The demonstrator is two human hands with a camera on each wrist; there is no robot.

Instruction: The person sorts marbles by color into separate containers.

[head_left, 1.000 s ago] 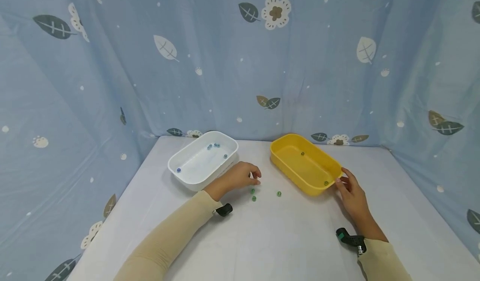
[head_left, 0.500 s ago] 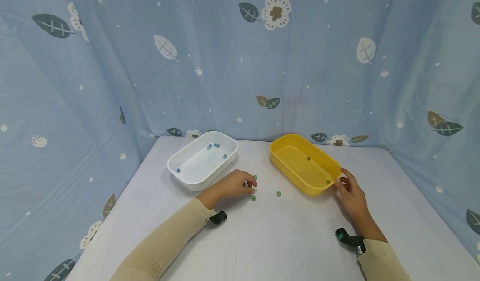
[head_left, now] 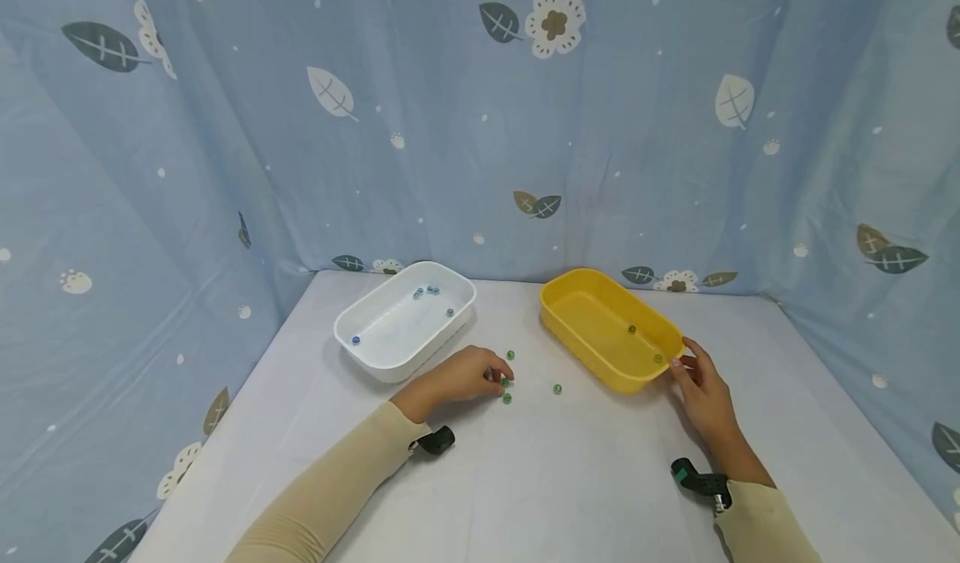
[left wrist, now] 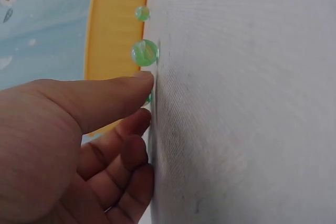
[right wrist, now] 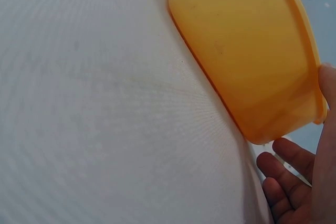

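Note:
In the head view, my left hand point(head_left: 461, 374) rests low over the table, thumb and index finger pinching a green marble point(head_left: 503, 381). That marble is mostly covered by the thumb in the left wrist view. Close by lie a second green marble point(head_left: 507, 398), a third green marble point(head_left: 511, 354) beyond the fingers, and another green marble point(head_left: 557, 389) to the right. My right hand point(head_left: 705, 392) holds the near right corner of a yellow basin point(head_left: 585, 342), thumb on its rim point(right wrist: 315, 61) and some fingers below. Two marbles point(head_left: 632, 329) lie inside that basin.
A white basin point(head_left: 363, 360) with several blue marbles point(head_left: 418, 294) stands left of the yellow one. Both sit on a white-covered table point(head_left: 555, 480). A blue patterned curtain point(head_left: 420, 171) encloses the back and sides. Each wrist wears a black camera point(head_left: 437, 440).
My left hand has drawn back slightly toward me and closed on a green marble. A marble in the yellow basin has rolled toward the near right corner. The right hand keeps its place.

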